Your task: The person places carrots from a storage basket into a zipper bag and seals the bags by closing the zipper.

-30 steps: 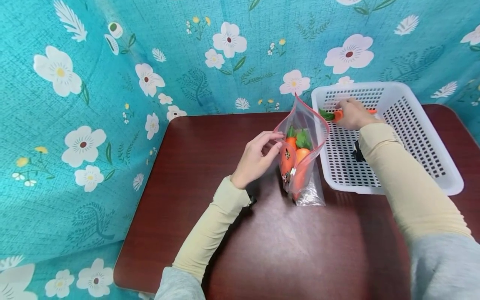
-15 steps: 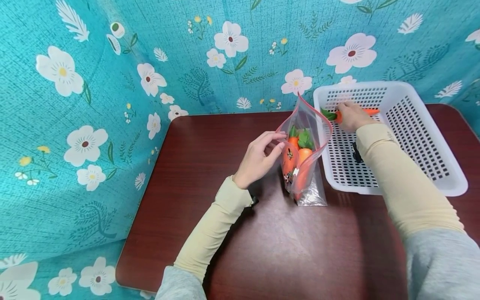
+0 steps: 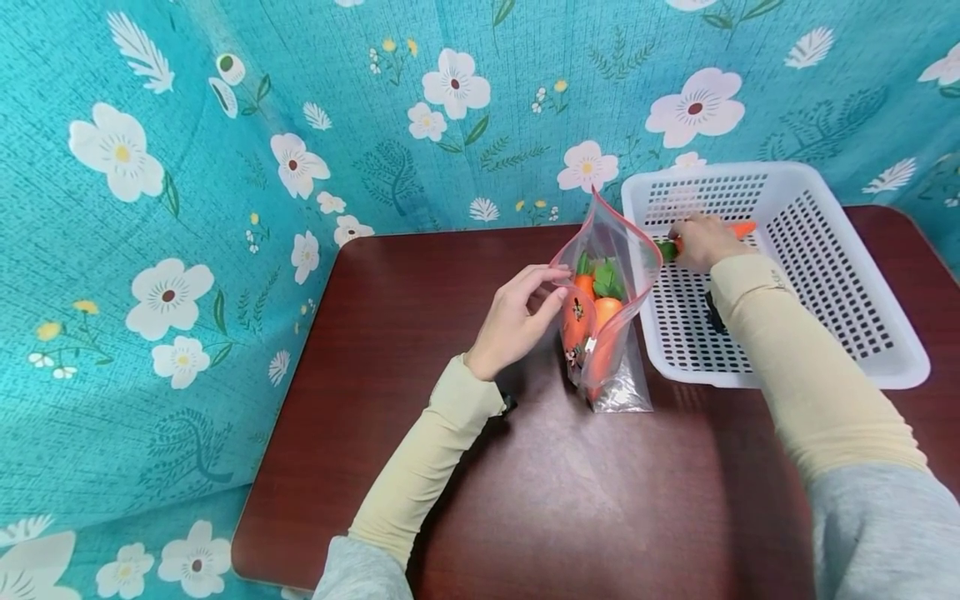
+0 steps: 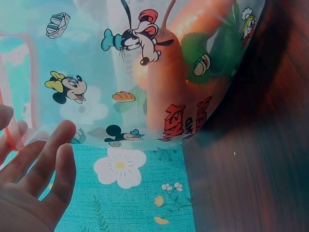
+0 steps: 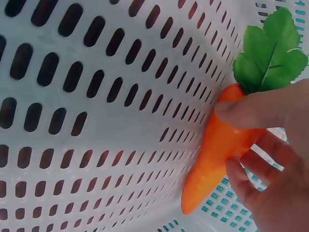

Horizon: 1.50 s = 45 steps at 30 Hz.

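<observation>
A clear zip bag [image 3: 637, 260] with a pink edge and cartoon prints stands with its mouth spread wide. Inside it are orange carrots [image 3: 606, 315] with green leafy tops. My left hand [image 3: 517, 315] holds the bag's left edge between fingers and thumb; in the left wrist view the pink rim runs between the fingers [image 4: 65, 169]. Over in the white basket [image 3: 697, 380], my right hand [image 3: 703, 243] grips another carrot [image 5: 210, 159] near its leafy end, thumb on one side and fingers on the other. That carrot's tip points down along the basket wall in the right wrist view.
The basket has perforated walls and sits at the table's back right, close beside the bag. A dark red-brown table [image 3: 390, 317] lies under everything. Behind and to the left hangs a teal flowered cloth [image 3: 315, 67].
The right hand has shifted the carrot slightly within the basket, and its leafy end now sits lower and more hidden. My left hand stays at the bag's edge.
</observation>
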{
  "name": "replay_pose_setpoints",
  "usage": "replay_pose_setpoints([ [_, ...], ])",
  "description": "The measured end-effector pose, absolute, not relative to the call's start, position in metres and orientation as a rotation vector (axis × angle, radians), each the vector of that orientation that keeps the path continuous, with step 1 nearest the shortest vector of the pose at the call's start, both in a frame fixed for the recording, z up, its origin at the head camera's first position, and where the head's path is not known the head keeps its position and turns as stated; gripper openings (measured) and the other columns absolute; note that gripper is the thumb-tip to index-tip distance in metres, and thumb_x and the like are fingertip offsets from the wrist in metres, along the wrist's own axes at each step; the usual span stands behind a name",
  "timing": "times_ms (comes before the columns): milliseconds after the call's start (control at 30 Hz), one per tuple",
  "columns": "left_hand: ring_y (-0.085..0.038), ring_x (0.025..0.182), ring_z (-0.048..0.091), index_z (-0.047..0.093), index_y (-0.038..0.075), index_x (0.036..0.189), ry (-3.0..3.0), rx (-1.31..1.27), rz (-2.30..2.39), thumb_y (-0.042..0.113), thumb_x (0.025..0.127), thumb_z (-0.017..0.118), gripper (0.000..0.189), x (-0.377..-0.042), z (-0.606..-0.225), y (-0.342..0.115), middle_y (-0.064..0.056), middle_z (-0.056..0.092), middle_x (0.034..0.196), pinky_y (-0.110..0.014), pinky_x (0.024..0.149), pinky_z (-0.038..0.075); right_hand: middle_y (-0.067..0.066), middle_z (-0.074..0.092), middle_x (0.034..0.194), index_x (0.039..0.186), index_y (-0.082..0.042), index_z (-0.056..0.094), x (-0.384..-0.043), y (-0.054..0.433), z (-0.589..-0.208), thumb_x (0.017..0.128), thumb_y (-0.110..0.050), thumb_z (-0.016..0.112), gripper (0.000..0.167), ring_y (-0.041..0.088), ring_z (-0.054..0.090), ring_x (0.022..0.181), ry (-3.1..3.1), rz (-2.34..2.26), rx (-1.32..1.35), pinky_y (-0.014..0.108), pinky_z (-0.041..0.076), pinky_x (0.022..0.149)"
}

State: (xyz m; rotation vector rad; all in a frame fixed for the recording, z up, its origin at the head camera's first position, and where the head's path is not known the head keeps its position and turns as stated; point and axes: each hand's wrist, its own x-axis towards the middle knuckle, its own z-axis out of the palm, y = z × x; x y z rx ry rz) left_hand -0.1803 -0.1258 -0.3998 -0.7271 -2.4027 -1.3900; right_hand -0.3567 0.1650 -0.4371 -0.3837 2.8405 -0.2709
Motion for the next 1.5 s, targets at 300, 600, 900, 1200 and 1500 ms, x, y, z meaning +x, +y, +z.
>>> replay_pose_setpoints([
  [300,-0.012,0.09,0.064,0.062,0.002,0.12,-2.401,-0.729,-1.397,0.017,0.097,0.058,0.028,-0.179,-0.399,-0.124,-0.007,0.063,0.119,-0.02,0.074,0.053,0.032,0.048,0.123,0.121,0.007,0.054,-0.355,0.169,-0.439,0.084,-0.001,0.061,0.039,0.05,0.035,0.119,2.848,-0.269,-0.427,0.066,0.031,0.1],
  [600,-0.011,0.09,0.064,0.062,0.003,0.121,-2.418,-0.72,-1.384,0.016,0.097,0.058,0.028,-0.178,-0.397,-0.122,-0.007,0.063,0.119,-0.026,0.075,0.055,0.032,0.048,0.125,0.124,0.007,0.051,-0.352,0.17,-0.44,0.085,0.0,0.06,0.04,0.049,0.037,0.118,2.847,-0.27,-0.366,0.068,0.029,0.099],
  [900,-0.01,0.091,0.064,0.062,0.004,0.121,-2.424,-0.726,-1.396,0.017,0.097,0.058,0.028,-0.177,-0.397,-0.12,-0.006,0.062,0.12,-0.02,0.076,0.054,0.03,0.053,0.119,0.123,0.005,0.049,-0.348,0.174,-0.432,0.087,-0.002,0.058,0.037,0.046,0.048,0.108,2.887,-0.336,-0.364,0.064,0.034,0.091],
  [1200,-0.012,0.091,0.063,0.06,0.003,0.123,-2.405,-0.721,-1.396,0.018,0.097,0.058,0.03,-0.178,-0.395,-0.117,-0.009,0.062,0.116,-0.02,0.075,0.053,0.029,0.051,0.121,0.13,0.003,0.045,-0.345,0.179,-0.421,0.088,-0.003,0.058,0.045,0.045,0.048,0.108,2.899,-0.419,-0.416,0.063,0.031,0.093],
  [1500,-0.01,0.084,0.063,0.058,0.003,0.124,-2.408,-0.718,-1.382,0.017,0.096,0.058,0.031,-0.177,-0.391,-0.114,-0.008,0.062,0.11,-0.023,0.073,0.054,0.031,0.05,0.119,0.128,0.007,0.044,-0.338,0.181,-0.409,0.085,0.001,0.056,0.045,0.045,0.05,0.105,2.929,-0.582,-0.487,0.062,0.038,0.091],
])
